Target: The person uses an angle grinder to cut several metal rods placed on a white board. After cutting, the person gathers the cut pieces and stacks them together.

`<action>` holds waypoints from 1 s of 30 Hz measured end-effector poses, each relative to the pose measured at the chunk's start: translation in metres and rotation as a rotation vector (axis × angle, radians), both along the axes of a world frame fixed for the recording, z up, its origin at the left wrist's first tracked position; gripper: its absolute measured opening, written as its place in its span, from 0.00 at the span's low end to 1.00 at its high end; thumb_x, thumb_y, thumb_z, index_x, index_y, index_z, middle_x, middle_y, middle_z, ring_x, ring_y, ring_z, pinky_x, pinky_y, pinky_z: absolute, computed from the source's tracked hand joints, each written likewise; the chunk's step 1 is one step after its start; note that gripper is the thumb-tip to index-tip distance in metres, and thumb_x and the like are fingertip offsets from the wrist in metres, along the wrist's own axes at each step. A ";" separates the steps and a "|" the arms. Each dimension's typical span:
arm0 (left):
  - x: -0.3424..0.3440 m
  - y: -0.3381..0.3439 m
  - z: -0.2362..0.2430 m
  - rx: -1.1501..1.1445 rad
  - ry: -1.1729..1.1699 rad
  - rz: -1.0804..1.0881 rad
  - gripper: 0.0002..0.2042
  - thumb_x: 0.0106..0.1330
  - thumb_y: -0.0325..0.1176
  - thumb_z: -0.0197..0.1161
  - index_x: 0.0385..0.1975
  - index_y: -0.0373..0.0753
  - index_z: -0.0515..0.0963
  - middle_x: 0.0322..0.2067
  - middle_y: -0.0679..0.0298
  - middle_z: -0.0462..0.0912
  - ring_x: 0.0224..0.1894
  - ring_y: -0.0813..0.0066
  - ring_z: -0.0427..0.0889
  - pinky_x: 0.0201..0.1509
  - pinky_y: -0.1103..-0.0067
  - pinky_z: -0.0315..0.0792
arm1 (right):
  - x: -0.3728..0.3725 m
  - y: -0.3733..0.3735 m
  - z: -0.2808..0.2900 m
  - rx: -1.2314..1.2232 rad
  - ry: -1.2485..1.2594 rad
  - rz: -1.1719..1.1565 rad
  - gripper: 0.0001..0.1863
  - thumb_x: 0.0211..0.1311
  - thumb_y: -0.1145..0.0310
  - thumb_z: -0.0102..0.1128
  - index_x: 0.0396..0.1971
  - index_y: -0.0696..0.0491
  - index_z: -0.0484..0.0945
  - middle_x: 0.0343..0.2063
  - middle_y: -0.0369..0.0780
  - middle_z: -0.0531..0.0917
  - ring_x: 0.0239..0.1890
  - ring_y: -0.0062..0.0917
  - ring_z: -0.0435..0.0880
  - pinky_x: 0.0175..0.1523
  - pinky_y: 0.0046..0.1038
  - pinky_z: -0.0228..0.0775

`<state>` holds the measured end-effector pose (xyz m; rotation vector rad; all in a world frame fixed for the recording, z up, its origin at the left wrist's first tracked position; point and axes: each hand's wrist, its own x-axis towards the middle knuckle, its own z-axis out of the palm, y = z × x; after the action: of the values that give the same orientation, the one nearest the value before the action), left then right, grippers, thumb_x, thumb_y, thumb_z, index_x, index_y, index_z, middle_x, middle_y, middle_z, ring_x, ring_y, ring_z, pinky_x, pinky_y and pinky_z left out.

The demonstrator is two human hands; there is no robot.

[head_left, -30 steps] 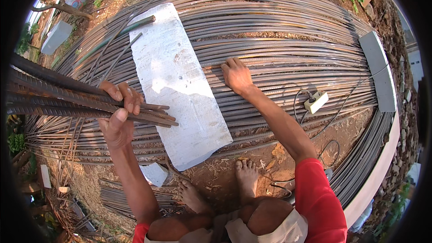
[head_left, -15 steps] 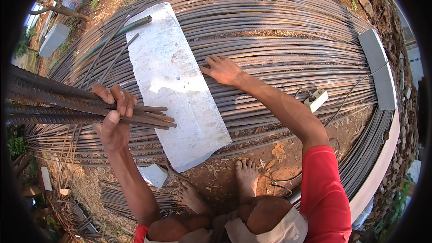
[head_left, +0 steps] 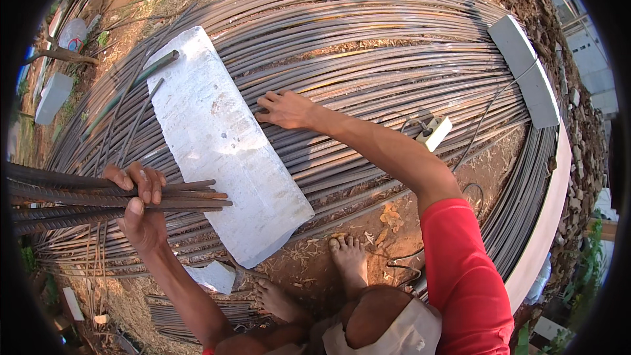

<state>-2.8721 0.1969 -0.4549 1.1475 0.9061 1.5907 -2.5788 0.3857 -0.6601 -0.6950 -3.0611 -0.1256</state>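
Observation:
A bundle of several dark ribbed steel rebars [head_left: 72, 198] is gripped in my left hand [head_left: 141, 200], fingers and thumb wrapped round it. Its cut ends extend past the hand over the lower part of a long white block [head_left: 230, 138]. That block lies slantwise across many long rebars [head_left: 368, 79] spread on the ground. My right hand [head_left: 289, 109] rests at the block's right edge, above the lying bars, with fingers bent but apart and no object seen in it. A green-grey pipe [head_left: 158, 67] and a short bar [head_left: 137, 118] lie against the block's upper left.
A white power socket [head_left: 434, 133] with a plug and cable sits on the bars at right. Another pale block [head_left: 526, 72] lies across their right end. Near my bare feet is a broken white chunk [head_left: 213, 276]. Thinner dark rods [head_left: 526, 207] curve along the right side.
The whole view has shifted, so the block, bars and both hands appear farther left. My left hand still grips the rebars, and my right hand stays by the block's edge.

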 end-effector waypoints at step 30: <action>-0.002 0.001 0.000 0.005 -0.001 0.011 0.22 0.60 0.38 0.79 0.41 0.49 0.67 0.28 0.71 0.70 0.30 0.78 0.73 0.50 0.70 0.69 | 0.132 -0.055 0.002 -0.239 0.500 -0.557 0.18 0.68 0.69 0.60 0.54 0.61 0.81 0.54 0.48 0.82 0.60 0.46 0.80 0.66 0.42 0.74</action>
<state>-2.8744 0.1977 -0.4545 1.1469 0.9103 1.6027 -2.4469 0.3308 -0.6576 -1.3368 -2.3611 0.3639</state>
